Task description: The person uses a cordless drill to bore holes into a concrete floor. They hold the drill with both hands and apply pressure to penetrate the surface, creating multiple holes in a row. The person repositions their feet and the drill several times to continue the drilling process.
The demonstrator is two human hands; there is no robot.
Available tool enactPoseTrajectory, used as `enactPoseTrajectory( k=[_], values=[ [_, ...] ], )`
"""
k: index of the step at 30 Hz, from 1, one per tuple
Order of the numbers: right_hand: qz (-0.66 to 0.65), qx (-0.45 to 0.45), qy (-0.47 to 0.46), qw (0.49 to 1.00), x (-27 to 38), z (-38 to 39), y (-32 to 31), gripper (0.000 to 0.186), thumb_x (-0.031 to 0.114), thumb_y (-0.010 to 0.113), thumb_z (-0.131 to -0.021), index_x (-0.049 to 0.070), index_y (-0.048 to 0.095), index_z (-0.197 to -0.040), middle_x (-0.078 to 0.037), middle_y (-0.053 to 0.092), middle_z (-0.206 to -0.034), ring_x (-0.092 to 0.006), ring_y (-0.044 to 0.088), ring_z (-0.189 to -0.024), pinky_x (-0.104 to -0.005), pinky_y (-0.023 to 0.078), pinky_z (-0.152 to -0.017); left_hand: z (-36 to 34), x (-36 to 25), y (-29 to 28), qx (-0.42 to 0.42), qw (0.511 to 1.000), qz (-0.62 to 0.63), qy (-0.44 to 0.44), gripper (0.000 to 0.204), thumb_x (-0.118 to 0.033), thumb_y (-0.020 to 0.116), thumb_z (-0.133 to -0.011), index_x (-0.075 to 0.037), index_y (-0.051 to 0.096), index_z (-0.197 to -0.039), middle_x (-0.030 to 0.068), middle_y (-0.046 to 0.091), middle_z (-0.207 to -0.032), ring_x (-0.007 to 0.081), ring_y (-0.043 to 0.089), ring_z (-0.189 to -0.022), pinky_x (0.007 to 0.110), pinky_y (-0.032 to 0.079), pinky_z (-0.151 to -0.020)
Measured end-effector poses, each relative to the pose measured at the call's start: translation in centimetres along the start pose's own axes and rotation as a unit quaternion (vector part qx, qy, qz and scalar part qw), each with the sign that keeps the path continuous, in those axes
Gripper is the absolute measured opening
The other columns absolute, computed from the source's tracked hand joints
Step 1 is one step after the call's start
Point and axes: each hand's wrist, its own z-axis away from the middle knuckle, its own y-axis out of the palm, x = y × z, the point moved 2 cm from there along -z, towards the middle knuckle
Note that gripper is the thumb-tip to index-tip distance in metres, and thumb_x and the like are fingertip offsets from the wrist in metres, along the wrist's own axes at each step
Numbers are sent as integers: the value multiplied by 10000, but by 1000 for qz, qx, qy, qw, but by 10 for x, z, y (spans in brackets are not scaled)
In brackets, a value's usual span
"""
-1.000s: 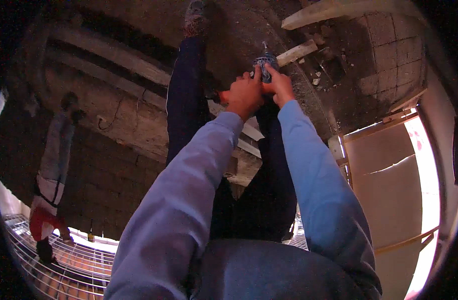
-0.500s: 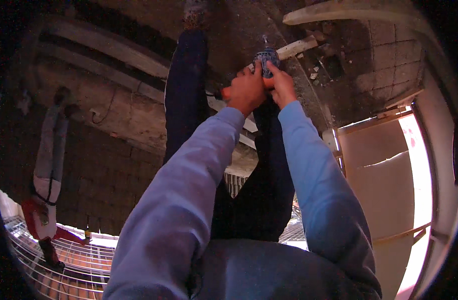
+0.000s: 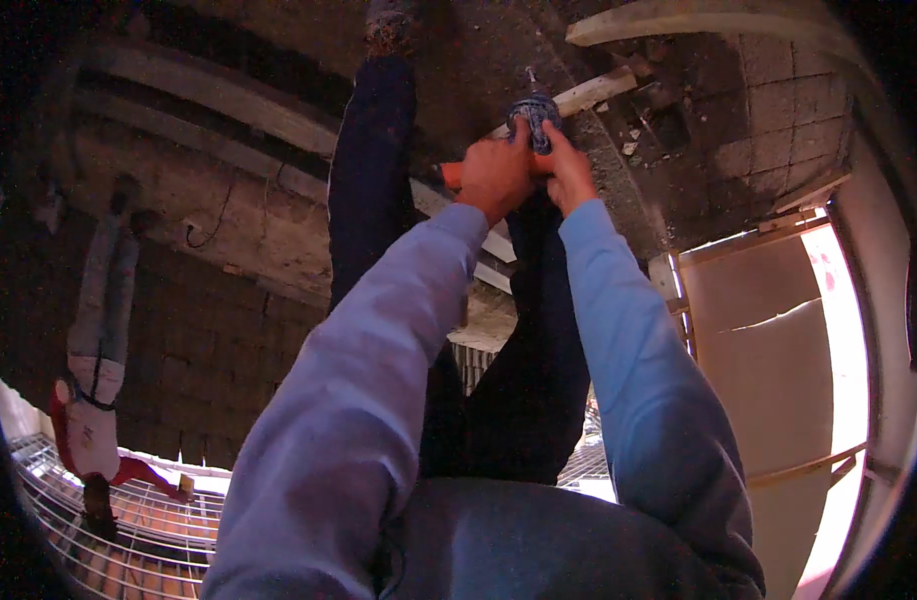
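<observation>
My left hand (image 3: 497, 172) and my right hand (image 3: 567, 168) close round a power tool with an orange body (image 3: 455, 175) and a dark blue-grey, scuffed head (image 3: 534, 120). A thin silver bit (image 3: 532, 76) points away from me. Both thumbs lie along the head; my other fingers are partly hidden. The tool is held between my dark-trousered legs (image 3: 369, 170), over a rough, dirty surface. A pale wooden batten (image 3: 589, 95) lies just beyond the tool, partly behind it.
A curved board (image 3: 699, 18) and broken bits (image 3: 634, 145) lie at the upper right. Concrete ledges (image 3: 199, 90) run along the left. A co-worker in red and white (image 3: 94, 435) stands at the left, by wire mesh (image 3: 89, 525). A pale panel (image 3: 759, 390) is on the right.
My hands and the tool have risen slightly in the picture, still gripped. The co-worker's arms and upper body have shifted.
</observation>
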Motion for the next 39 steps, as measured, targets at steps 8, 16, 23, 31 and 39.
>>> enactPoseTrajectory(
  k=[8, 16, 23, 31, 39],
  values=[
    [60, -85, -30, 994, -15, -35, -3, 610, 462, 810, -824, -108, 711, -1017, -181, 740, -987, -274, 695, -843, -421, 510, -785, 1, -4, -6, -12, 1000, -1, -18, 794, -343, 706, -830, -4, 408, -1483, 186, 745, -890, 362, 738, -813, 468, 580, -736],
    [85, -121, -29, 989, -9, -17, -1, 629, 451, 821, -817, -136, 700, -1007, -191, 729, -989, -279, 711, -835, -427, 524, -747, -2, 0, 8, -6, 1000, 24, -6, 808, -310, 688, -833, 4, 384, -1512, 195, 744, -903, 365, 735, -801, 470, 575, -730],
    [29, -105, -57, 992, -4, 1, 11, 594, 415, 815, -833, -147, 698, -987, -200, 724, -974, -270, 691, -807, -418, 531, -700, -3, 0, 2, 23, 999, -25, -10, 791, -321, 669, -856, 12, 384, -1514, 178, 747, -915, 349, 738, -819, 449, 575, -728],
    [106, -151, -60, 981, -1, -9, 6, 604, 429, 840, -804, -139, 719, -970, -167, 742, -983, -223, 679, -819, -414, 522, -726, -6, -2, 0, 28, 999, -22, -1, 824, -332, 669, -867, 41, 347, -1528, 165, 748, -912, 322, 742, -833, 443, 577, -732],
    [110, -121, -87, 983, -7, -17, 2, 617, 462, 824, -810, -127, 728, -965, -191, 755, -949, -232, 698, -839, -421, 516, -727, -5, -3, -3, 47, 999, -2, -12, 869, -360, 684, -849, 17, 325, -1545, 175, 746, -921, 333, 740, -836, 459, 573, -744]
  ],
)
